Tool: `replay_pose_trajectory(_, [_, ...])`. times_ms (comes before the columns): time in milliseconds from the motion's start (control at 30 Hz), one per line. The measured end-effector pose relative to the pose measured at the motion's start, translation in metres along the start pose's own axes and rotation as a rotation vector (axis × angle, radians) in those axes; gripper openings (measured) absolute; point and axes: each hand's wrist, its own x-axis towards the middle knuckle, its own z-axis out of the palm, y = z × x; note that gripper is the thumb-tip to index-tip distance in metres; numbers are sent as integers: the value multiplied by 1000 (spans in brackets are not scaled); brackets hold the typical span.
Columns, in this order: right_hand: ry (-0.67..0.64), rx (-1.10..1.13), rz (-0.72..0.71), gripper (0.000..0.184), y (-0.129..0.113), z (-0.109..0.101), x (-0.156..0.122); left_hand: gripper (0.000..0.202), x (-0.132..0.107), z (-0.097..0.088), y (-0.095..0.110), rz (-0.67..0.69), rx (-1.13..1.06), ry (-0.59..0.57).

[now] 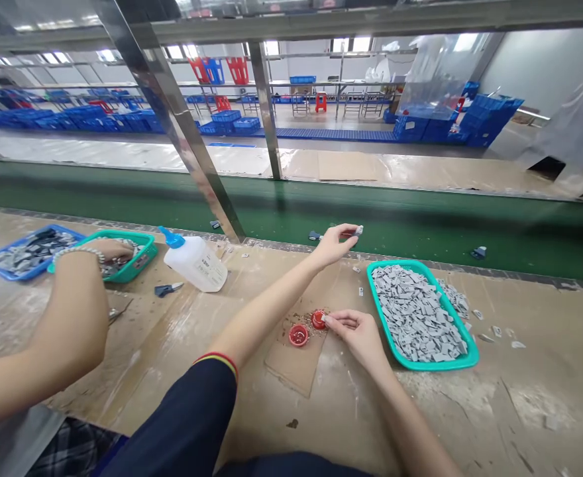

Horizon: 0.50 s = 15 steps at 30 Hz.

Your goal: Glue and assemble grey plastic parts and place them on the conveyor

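Note:
My left hand [335, 246] reaches over the near edge of the green belt, its fingertips pinched on a small light-grey plastic piece [359, 230]. Lower down, my right hand [358, 336] grips another small grey plastic piece [324, 318] between thumb and fingers, right at the rim of a red cup [317, 320]. A second small red cup [298, 336], with shiny contents I cannot make out, sits beside it on a cardboard piece [291, 368]. To the right of my right hand stands a turquoise basket [373, 291] heaped with similar grey pieces [415, 315].
A co-worker's hand [105, 249] is in a green basket [145, 257] at left, near a blue tray [3, 270]. A white squeeze bottle [197, 264] stands nearby. Dark-and-grey parts lie on the green belt [401, 228]. A metal post [192, 159] rises behind the bottle.

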Motion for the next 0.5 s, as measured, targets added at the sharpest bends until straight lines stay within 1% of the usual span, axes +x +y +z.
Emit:
replay_pose_trajectory(67, [-3,14,-1,29,0,0,0,32,-32,-21,16,-3,-110,41])
replay_pose_trajectory(100, [-2,17,-6,29,0,0,0,32,-51,-33,24,-35,-287,93])
replay_pose_trajectory(133, [-2,17,-9,29,0,1,0,31,-70,-43,32,-73,-418,146])
replay_pose_trajectory(167, [-3,15,-8,29,1,1,0,32,-89,-54,38,-111,-494,206])
replay_pose_trajectory(200, [-3,12,-4,30,2,1,0,34,-108,-63,43,-146,-525,270])
replay_pose_trajectory(267, [-10,17,6,31,3,0,-1,35,-144,-76,50,-224,-518,428])
replay_pose_trajectory(333, [-22,45,30,32,2,-2,-2,35,-175,-82,52,-302,-495,594])
replay_pose_trajectory(400, [-48,98,67,33,-2,-5,-4,34,-199,-79,51,-367,-479,715])
replay_pose_trajectory(433, [-64,134,86,33,-4,-6,-5,33,-208,-75,50,-395,-479,751])
replay_pose_trajectory(500, [-95,213,107,31,-10,-8,-8,33,-220,-64,51,-446,-507,778])
